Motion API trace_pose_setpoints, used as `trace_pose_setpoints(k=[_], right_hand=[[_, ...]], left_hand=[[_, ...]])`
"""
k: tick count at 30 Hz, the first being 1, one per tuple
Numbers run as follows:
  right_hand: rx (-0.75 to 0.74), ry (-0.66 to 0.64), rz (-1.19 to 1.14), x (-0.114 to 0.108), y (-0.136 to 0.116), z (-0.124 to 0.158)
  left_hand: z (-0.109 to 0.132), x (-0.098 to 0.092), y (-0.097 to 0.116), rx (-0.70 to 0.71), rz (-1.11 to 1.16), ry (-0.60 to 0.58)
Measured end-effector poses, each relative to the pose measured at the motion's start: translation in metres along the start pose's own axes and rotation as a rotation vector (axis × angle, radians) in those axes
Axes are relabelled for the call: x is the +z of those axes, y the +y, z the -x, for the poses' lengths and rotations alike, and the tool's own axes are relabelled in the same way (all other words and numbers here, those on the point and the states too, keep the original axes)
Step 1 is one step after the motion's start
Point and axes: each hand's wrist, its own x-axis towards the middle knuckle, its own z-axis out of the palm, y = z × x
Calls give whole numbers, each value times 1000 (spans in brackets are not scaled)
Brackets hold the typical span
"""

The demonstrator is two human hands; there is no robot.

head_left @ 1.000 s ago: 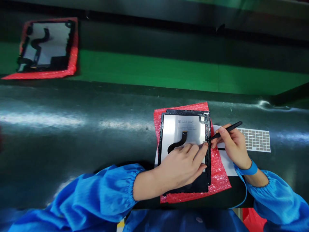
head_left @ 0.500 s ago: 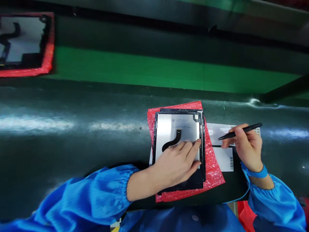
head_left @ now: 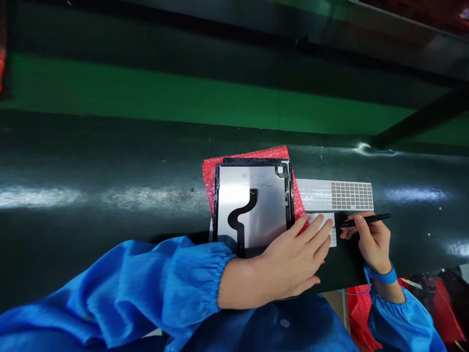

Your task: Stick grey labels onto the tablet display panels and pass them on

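My left hand (head_left: 289, 264) lies palm down with its fingers stretched out across a small white label sheet (head_left: 328, 218), over the right side of a tablet screen panel (head_left: 269, 210). My right hand (head_left: 375, 244) grips black tweezers (head_left: 377, 218), whose tips point left at the right edge of that small sheet. The panel rests back side up, silver with a dark frame, and a black ribbon cable (head_left: 234, 218) curves down it. Its lower part is hidden by my left arm. Red bubble wrap (head_left: 209, 178) sticks out from under the panel.
A longer label sheet (head_left: 315, 188) with a grid of small brown labels (head_left: 351, 195) lies behind the small one on the dark table (head_left: 110, 161). A blue wrist strap (head_left: 384, 277) circles my right wrist. Red bags (head_left: 361, 313) sit below the table edge.
My left hand has moved right, off the panel's middle and onto the small label sheet. The tweezers have come down to the sheet's right edge. The view has shifted right.
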Motion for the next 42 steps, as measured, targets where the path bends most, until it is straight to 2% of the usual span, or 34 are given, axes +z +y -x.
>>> trace_pose_setpoints(k=[4, 7, 21, 29, 42], right_hand=[[2, -9, 32, 0, 1, -2], [13, -8, 37, 1, 0, -2], [65, -56, 24, -4, 2, -5], [42, -67, 25, -7, 0, -7], [138, -59, -86, -5, -6, -15]], left_hand=[[-13, 16, 6, 10, 6, -113], [-15, 20, 4, 27, 0, -142], [-16, 20, -1, 39, 16, -121], [-18, 20, -2, 34, 28, -129], [-20, 22, -1, 31, 38, -99]])
